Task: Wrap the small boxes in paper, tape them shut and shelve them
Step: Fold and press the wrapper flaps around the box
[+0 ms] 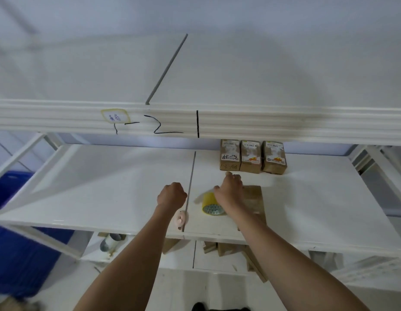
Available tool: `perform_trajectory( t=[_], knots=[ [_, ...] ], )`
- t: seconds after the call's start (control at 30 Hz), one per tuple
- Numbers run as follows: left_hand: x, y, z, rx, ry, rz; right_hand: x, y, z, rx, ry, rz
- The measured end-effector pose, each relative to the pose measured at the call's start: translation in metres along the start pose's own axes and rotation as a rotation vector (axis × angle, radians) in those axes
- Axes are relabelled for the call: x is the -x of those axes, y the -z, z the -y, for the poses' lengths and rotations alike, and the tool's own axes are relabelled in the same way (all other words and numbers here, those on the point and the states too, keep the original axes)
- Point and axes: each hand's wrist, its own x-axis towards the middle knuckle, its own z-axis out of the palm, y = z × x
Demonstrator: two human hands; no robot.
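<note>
- Brown paper: three wrapped boxes (252, 156) stand in a row at the back of the shelf (105, 187), to the right.
- I judge the shelving step just done; another wrap comes next.
- Next move calls for the paper sheet (254, 202) and the tape roll (210, 204), both lying by the right wrist.
- Left hand (171, 195): fisted, and I see nothing in it.
- Right hand (231, 187): above the shelf just short of the boxes, fingers loosely curled, holding nothing I can see.

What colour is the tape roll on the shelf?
Yellow, with a pale patterned core; the tape roll shows best in the head view, beside the right hand.
</note>
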Motion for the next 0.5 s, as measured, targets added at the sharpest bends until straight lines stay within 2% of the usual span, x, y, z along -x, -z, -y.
perform_trajectory(
  t=[0.1, 0.27, 0.5],
  knots=[
    [0.002, -0.002, 0.025, -0.008, 0.106, 0.074, 0.007, -0.011, 0.015, 0.052, 0.055, 0.014],
    [0.008, -0.016, 0.042, 0.029, 0.158, 0.195, 0.014, -0.024, 0.028, 0.085, 0.105, 0.036],
    [0.008, -0.035, 0.043, 0.027, 0.136, 0.255, 0.019, -0.027, 0.025, 0.121, 0.104, 0.051]
  ],
)
